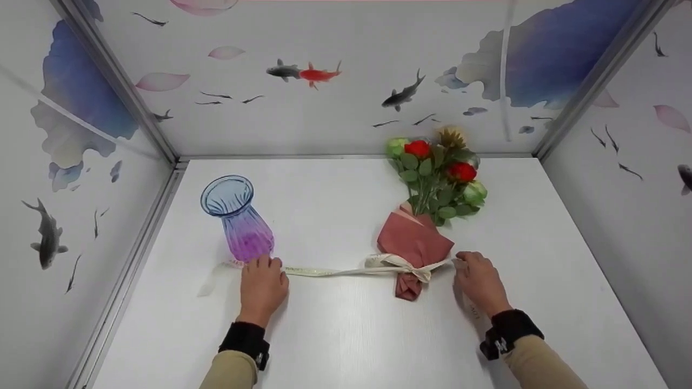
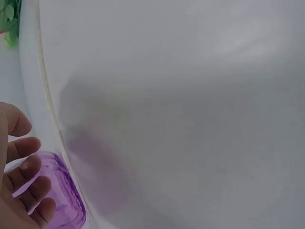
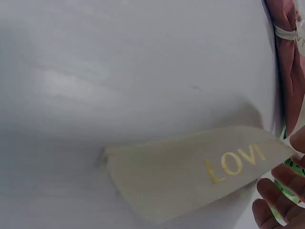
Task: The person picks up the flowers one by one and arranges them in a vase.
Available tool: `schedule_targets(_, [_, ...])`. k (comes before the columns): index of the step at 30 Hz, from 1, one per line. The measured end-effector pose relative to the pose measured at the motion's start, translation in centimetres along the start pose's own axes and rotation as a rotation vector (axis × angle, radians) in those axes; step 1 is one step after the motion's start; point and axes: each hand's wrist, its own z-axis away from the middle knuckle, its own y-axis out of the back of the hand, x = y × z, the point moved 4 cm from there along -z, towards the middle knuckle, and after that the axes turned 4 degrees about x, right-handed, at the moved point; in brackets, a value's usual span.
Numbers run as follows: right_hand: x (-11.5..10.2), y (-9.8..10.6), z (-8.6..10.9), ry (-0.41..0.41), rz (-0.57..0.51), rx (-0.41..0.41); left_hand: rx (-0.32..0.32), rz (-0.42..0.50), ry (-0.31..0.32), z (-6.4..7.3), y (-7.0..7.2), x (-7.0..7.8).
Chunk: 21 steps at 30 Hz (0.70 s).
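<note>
A bouquet of artificial-looking flowers (image 1: 462, 172) in dusty-red wrapping paper (image 1: 413, 232) lies on the white table. Cream ribbon (image 1: 346, 272) is tied in a bow around the narrow end of the wrap. One long tail stretches left toward the vase. My right hand (image 1: 481, 281) pinches the other tail between thumb and fingers; its loose end (image 3: 181, 171), printed with gold letters, hangs toward me. My left hand (image 1: 263, 286) is over the left tail, beside the base of the vase. In the left wrist view, its fingers (image 2: 31, 167) are spread and relaxed, with the ribbon running past the fingertips.
A fluted glass vase (image 1: 230, 197), blue at the rim and purple below, stands at the left of the table (image 1: 335, 335). Printed panels with fish (image 1: 319, 74) enclose the table at the back and both sides. The flower heads reach the back panel.
</note>
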Motion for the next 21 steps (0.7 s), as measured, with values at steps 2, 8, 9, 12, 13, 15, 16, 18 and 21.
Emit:
schedule_targets(2, [-0.4,-0.4,0.0,0.057,0.028,0.022,0.015,0.025,-0.074,0.1,-0.7,1.3])
schedule_targets(8, [-1.6,-1.5,-0.2,0.212,0.108,0.050,0.077,0.087,-0.275,0.2,-2.2,5.6])
schedule_targets(9, [-1.8,-1.7,-0.2,0.228,0.115,0.050,0.072,0.093,-0.300,0.2,-2.4,6.4])
schedule_targets(12, [-2.2,-2.0,-0.2,0.261,0.138,0.050,0.037,0.093,-0.354,0.1,-2.9,8.6])
schedule_targets(13, [-2.3,-2.0,-0.1,0.273,0.144,0.054,0.028,0.091,-0.367,0.0,-3.0,9.3])
schedule_targets(15, [-2.5,-2.2,0.0,0.293,0.151,0.062,0.009,0.085,-0.386,-0.2,-3.3,10.5])
schedule_targets(16, [-2.6,-2.3,0.0,0.300,0.152,0.063,0.000,0.083,-0.391,-0.3,-3.4,11.1])
schedule_targets(18, [-2.8,-2.5,0.2,0.313,0.139,0.068,-0.006,0.077,-0.402,-0.5,-3.5,12.0])
schedule_targets(21, [-3.3,-2.6,0.3,0.346,0.116,0.087,-0.010,0.071,-0.412,-0.7,-3.6,12.9])
